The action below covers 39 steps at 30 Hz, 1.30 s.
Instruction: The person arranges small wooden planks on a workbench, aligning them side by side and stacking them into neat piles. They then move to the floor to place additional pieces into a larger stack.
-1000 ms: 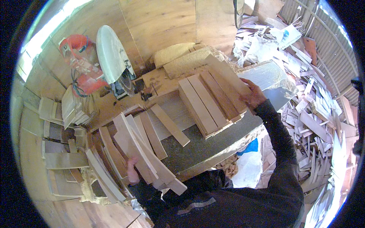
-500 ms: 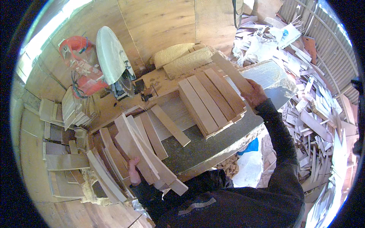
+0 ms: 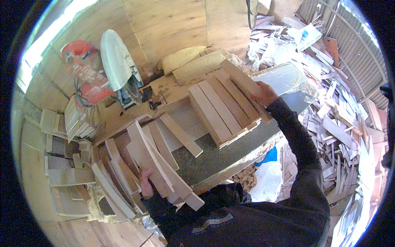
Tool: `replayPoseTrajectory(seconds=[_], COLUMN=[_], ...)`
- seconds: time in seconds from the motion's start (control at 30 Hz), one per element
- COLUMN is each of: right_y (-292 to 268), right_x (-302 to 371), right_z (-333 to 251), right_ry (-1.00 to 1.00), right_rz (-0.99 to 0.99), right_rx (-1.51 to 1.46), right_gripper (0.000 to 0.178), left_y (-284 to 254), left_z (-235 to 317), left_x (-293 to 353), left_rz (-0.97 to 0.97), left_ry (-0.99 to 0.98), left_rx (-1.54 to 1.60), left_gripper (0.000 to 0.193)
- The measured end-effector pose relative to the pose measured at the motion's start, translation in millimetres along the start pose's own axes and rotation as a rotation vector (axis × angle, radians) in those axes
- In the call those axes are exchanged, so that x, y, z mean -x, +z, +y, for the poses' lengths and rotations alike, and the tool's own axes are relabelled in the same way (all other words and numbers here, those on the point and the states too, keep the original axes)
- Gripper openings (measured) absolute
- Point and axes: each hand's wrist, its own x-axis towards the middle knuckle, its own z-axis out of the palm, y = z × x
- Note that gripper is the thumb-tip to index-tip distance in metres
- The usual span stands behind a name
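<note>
My right hand (image 3: 265,94) grips a wooden board (image 3: 240,78) and holds it along the right side of a stack of boards (image 3: 214,113) on the dark worktop. The board is slightly raised above or against the stack; which of the two I cannot tell. Nearer to me, on the left, my left hand (image 3: 146,183) is closed at the edge of a long wooden board (image 3: 150,160), which lies over other strips; some of its fingers are hidden. A single narrow wood strip (image 3: 181,135) lies on the worktop between the two groups.
A circular saw with a pale blade guard (image 3: 119,61) and red body (image 3: 88,74) stands at the back left. Stacked wood pieces (image 3: 82,121) fill the left side. A large heap of offcuts (image 3: 337,131) covers the right. Sawdust-coated slabs (image 3: 197,68) lie behind the stack.
My right hand has brought its board leftward, up against the stack, closing the gap between them. My left hand stays at its board. The whole view has shifted slightly.
</note>
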Motion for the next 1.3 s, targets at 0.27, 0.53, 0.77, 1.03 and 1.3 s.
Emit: replayPoseTrajectory(seconds=[0.27,0.53,0.77,1.03,1.3], right_y=[-3.9,16.0,16.0,21.0,13.8], right_x=[-19.2,-54.6,-52.2,-42.8,-7.4], right_z=[18.8,75.2,74.8,55.3,-17.3], right_ry=[0.056,0.222,0.135,0.213,-0.085], right_rz=[0.069,-0.112,-0.038,-0.105,0.323], right_rx=[-0.442,-0.543,-0.297,-0.124,-0.095], right_gripper=[0.055,0.038,0.036,0.041,0.038], left_y=[-19.1,-33.9,-14.7,5.6,9.0], left_z=[-10.1,-25.5,-15.6,-0.2,0.5], left_x=[4.3,-5.8,3.5,12.8,15.3], left_rz=[0.016,0.076,0.023,-0.052,-0.02], left_ry=[0.028,-0.005,-0.018,-0.035,-0.014], left_rx=[-0.016,0.014,0.058,0.064,0.046], left_gripper=[0.03,0.031,0.037,0.05,0.052])
